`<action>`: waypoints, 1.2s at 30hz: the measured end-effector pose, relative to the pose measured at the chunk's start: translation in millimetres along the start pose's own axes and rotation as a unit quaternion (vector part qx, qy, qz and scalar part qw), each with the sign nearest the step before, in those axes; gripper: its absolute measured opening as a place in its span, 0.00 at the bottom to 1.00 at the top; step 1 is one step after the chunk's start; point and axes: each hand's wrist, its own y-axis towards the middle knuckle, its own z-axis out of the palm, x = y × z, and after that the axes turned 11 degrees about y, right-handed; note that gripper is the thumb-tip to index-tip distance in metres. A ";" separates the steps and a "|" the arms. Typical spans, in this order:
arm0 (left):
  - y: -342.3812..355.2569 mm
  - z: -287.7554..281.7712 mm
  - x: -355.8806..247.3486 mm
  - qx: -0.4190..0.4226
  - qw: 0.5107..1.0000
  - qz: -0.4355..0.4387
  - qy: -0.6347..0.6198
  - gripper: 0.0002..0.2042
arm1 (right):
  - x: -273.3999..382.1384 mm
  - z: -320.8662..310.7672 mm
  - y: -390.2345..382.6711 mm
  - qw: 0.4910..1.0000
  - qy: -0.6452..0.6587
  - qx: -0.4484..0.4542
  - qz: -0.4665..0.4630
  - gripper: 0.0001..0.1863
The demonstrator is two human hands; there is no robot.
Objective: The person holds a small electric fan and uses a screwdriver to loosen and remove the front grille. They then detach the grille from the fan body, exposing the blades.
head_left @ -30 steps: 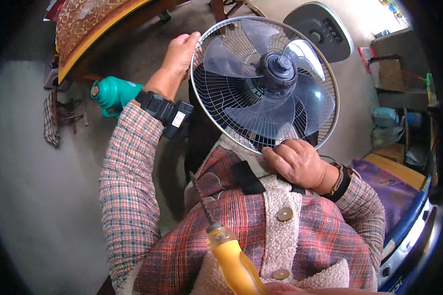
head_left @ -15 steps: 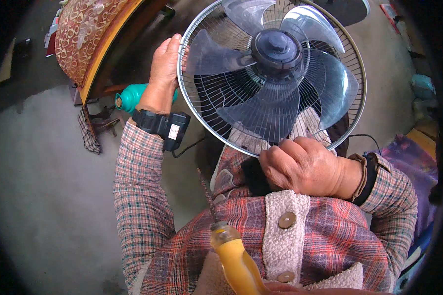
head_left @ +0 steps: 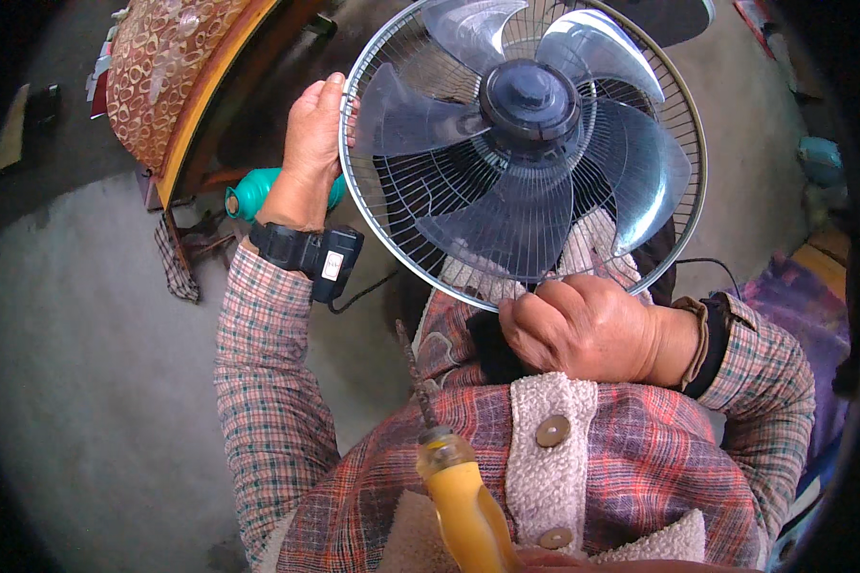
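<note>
In front of me, an electric fan faces up, with dark translucent blades inside a round wire guard. My left hand grips the guard's left rim, thumb outside and fingertips showing through the wires. At the guard's lower edge, near my lap, my right hand is closed on the rim, its fingertips hidden underneath. A screwdriver with a yellow handle and thin rusty shaft juts up from the lower edge of the view, in neither hand; its handle end is out of sight.
A wooden-edged table with a patterned brown cover stands at the upper left. Below it is a teal flask. A dark cable runs beside the fan. Purple cloth lies at the right.
The fan and my left hand have shifted very slightly left in view. The screwdriver has tilted a little rightward. Both hands keep their hold on the guard.
</note>
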 end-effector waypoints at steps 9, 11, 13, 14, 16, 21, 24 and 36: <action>-5.4 4.6 -4.9 -0.024 1.000 -0.007 0.010 0.12 | -4.4 -3.6 -0.3 0.999 0.053 -0.002 0.008 0.18; -3.2 6.0 -0.7 -0.021 1.000 -0.010 -0.002 0.12 | -6.4 2.7 -5.9 0.998 0.061 0.001 0.010 0.18; -1.0 7.0 3.3 -0.022 1.000 0.001 -0.002 0.12 | -7.8 7.2 -9.8 0.998 0.069 -0.005 0.009 0.19; 0.3 9.3 6.6 -0.024 1.000 0.009 0.001 0.13 | -11.0 9.9 -11.5 0.998 0.065 -0.002 0.014 0.19; 0.8 9.6 7.8 -0.030 0.999 -0.001 0.012 0.13 | -11.2 5.5 -14.4 0.997 0.077 0.010 0.030 0.18; 0.3 2.5 6.5 -0.019 0.999 0.024 0.035 0.14 | -4.3 -19.7 -36.8 0.997 0.017 0.050 0.050 0.16; 1.9 2.7 9.6 -0.019 0.999 0.020 0.019 0.14 | -1.5 -19.3 -52.9 0.996 -0.039 0.038 0.076 0.14; 7.6 -3.4 18.4 -0.032 0.998 0.033 0.035 0.12 | 22.9 -3.9 -107.2 0.349 0.676 -0.347 0.548 0.12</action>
